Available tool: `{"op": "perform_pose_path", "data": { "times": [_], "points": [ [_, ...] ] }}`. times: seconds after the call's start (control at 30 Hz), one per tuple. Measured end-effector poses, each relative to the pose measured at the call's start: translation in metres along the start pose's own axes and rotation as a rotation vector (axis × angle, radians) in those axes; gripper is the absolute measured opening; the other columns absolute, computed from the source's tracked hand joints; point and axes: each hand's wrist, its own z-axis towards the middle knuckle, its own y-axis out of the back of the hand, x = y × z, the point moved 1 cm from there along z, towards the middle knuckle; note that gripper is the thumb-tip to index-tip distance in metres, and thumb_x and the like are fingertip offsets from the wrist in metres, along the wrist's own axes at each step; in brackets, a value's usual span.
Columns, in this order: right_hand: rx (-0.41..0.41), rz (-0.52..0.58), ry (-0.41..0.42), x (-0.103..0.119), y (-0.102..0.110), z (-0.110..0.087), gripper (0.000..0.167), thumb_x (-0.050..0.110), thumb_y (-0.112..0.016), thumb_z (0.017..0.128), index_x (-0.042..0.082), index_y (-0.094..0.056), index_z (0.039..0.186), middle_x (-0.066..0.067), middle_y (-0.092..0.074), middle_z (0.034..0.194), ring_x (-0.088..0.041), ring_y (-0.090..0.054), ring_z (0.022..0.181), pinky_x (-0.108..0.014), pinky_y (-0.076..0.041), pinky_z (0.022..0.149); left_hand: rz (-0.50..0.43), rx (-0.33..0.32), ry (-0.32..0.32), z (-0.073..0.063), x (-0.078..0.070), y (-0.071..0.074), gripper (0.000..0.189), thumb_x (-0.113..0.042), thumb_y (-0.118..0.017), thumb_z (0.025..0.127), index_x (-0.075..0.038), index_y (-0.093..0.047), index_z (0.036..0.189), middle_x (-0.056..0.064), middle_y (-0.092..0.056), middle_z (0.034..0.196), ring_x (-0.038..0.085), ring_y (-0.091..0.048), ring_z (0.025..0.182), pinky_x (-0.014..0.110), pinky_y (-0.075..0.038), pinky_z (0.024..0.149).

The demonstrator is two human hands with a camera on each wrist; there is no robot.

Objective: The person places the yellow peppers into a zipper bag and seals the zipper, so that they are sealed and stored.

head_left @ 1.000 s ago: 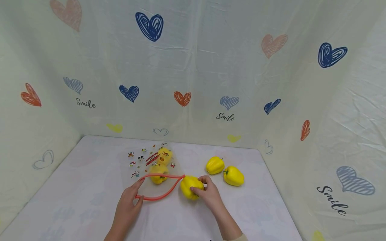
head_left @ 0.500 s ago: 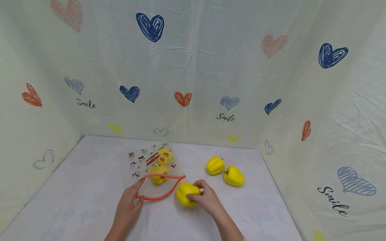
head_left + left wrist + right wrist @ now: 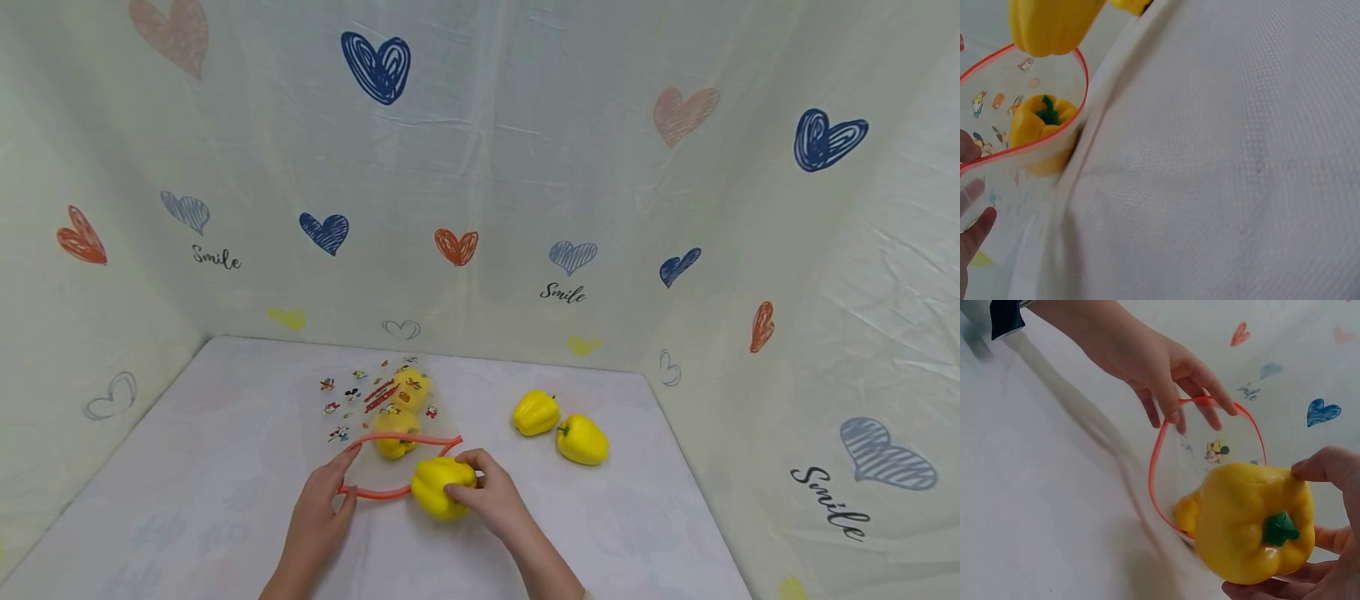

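Yellow pepper, held (image 3: 441, 486): one. Gripped in the right hand (image 3: 486, 500), fingers and thumb curled round its sides; green stem faces the right wrist camera. It sits at the red-rimmed mouth of the bag, partly over the rim.

Clear zip bag (image 3: 375, 417): one, printed with small cartoon figures, lying on the table (image 3: 225, 467) with its red rim (image 3: 390, 493) pulled into an open loop. The left hand (image 3: 318, 504) pinches the near left edge of the rim, thumb under and fingers over, keeping the mouth apart.

Yellow peppers inside the bag: two. One (image 3: 393, 442) lies just behind the rim, stem showing in the left wrist view; the other (image 3: 411, 387) lies deeper, toward the back wall.

Yellow peppers loose on the table: two (image 3: 536, 412) (image 3: 581, 439), just beside each other, to the right of the bag and apart from both hands.

Peppers in all: five.

Backdrop cloth (image 3: 525, 167): pale fabric with drawn hearts and the word "Smile", on three sides.

Change from one second ago: the held pepper and right hand have shifted left, from beside the rim's right corner to the mouth itself. The left hand, bag and other four peppers lie as before.
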Motion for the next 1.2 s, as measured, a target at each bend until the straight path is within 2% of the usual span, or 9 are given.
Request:
{"op": "perform_pose_path", "data": {
  "times": [0.27, 0.5, 0.67, 0.9, 1.07, 1.2],
  "points": [
    [0.01, 0.036, 0.032, 0.005, -0.019, 0.004, 0.041, 0.019, -0.075, 0.082, 0.012, -0.061, 0.12, -0.005, -0.056, 0.12, -0.021, -0.055, 0.09, -0.034, -0.054, 0.076, -0.008, -0.013, -0.009, 0.001, -0.003, 0.001, 0.07, 0.008, -0.076, 0.074, -0.006, -0.053, 0.139, 0.012, -0.058, 0.133, 0.031, -0.054, 0.105, 0.055, -0.049, 0.091],
    [0.031, 0.02, 0.022, 0.007, -0.033, 0.01, 0.044, 0.025, -0.077, 0.082, 0.016, -0.061, 0.122, -0.001, -0.058, 0.116, -0.019, -0.053, 0.093, -0.033, -0.053, 0.078, -0.005, -0.033, -0.044, 0.0, -0.002, 0.0, 0.069, 0.008, -0.076, 0.074, -0.005, -0.054, 0.138, 0.012, -0.059, 0.132, 0.03, -0.055, 0.103, 0.054, -0.049, 0.09],
    [0.051, -0.003, 0.046, 0.007, -0.041, 0.015, 0.047, 0.027, -0.077, 0.083, 0.018, -0.061, 0.126, 0.0, -0.058, 0.12, -0.021, -0.052, 0.099, -0.038, -0.052, 0.082, 0.003, -0.055, -0.072, 0.0, -0.001, -0.001, 0.07, 0.009, -0.076, 0.073, -0.005, -0.054, 0.138, 0.012, -0.059, 0.132, 0.029, -0.055, 0.101, 0.052, -0.049, 0.089],
    [0.074, 0.0, 0.094, 0.005, -0.051, 0.019, 0.051, 0.025, -0.073, 0.087, 0.014, -0.057, 0.134, -0.004, -0.053, 0.132, -0.023, -0.051, 0.111, -0.05, -0.046, 0.096, -0.003, -0.057, -0.072, 0.0, -0.001, -0.002, 0.069, 0.009, -0.076, 0.073, -0.006, -0.054, 0.137, 0.012, -0.061, 0.13, 0.029, -0.055, 0.101, 0.053, -0.05, 0.087],
    [0.054, -0.024, 0.108, 0.003, -0.056, 0.021, 0.052, 0.022, -0.071, 0.088, 0.012, -0.055, 0.136, -0.006, -0.051, 0.134, -0.026, -0.048, 0.118, -0.055, -0.04, 0.102, -0.009, -0.058, -0.079, 0.0, 0.0, -0.002, 0.069, 0.009, -0.076, 0.073, -0.006, -0.054, 0.137, 0.012, -0.061, 0.13, 0.03, -0.056, 0.104, 0.052, -0.05, 0.089],
    [0.029, -0.043, 0.127, 0.003, -0.06, 0.024, 0.052, 0.02, -0.071, 0.088, 0.009, -0.055, 0.136, -0.007, -0.05, 0.133, -0.027, -0.048, 0.117, -0.055, -0.039, 0.102, -0.016, -0.053, -0.078, 0.0, -0.001, -0.003, 0.068, 0.009, -0.076, 0.073, -0.005, -0.055, 0.136, 0.014, -0.061, 0.13, 0.032, -0.056, 0.106, 0.053, -0.05, 0.089]
  ]
}}
